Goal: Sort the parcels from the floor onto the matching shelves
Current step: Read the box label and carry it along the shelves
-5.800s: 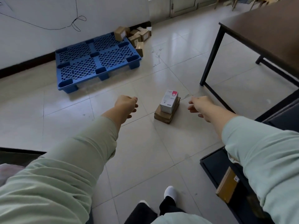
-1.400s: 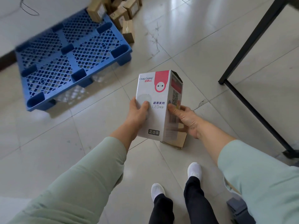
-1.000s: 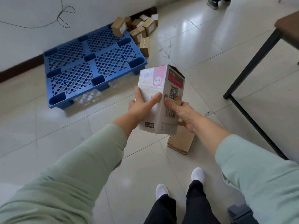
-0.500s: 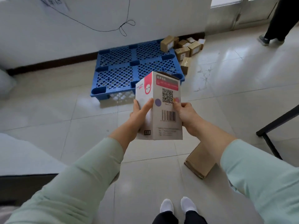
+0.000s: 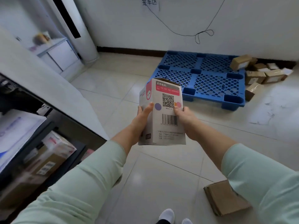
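Note:
I hold a white and pink LED bulb box (image 5: 166, 126) upright in front of me, its QR code and barcode side facing me. My left hand (image 5: 143, 113) grips its left edge and my right hand (image 5: 182, 114) grips its right edge. A flat brown cardboard parcel (image 5: 224, 201) lies on the floor tiles at the lower right, partly hidden by my right sleeve. A dark shelf unit (image 5: 37, 143) stands at the left and holds several parcels, blurred.
A blue plastic pallet (image 5: 200, 78) lies on the floor by the far wall, with several small cardboard boxes (image 5: 258, 73) piled at its right end. A white standing air conditioner (image 5: 76, 28) and a low white cabinet (image 5: 59, 52) are at the far left.
My view has swung left, bringing the shelf unit into sight. The box stays held in both hands; the brown parcel on the floor has slid to the lower right.

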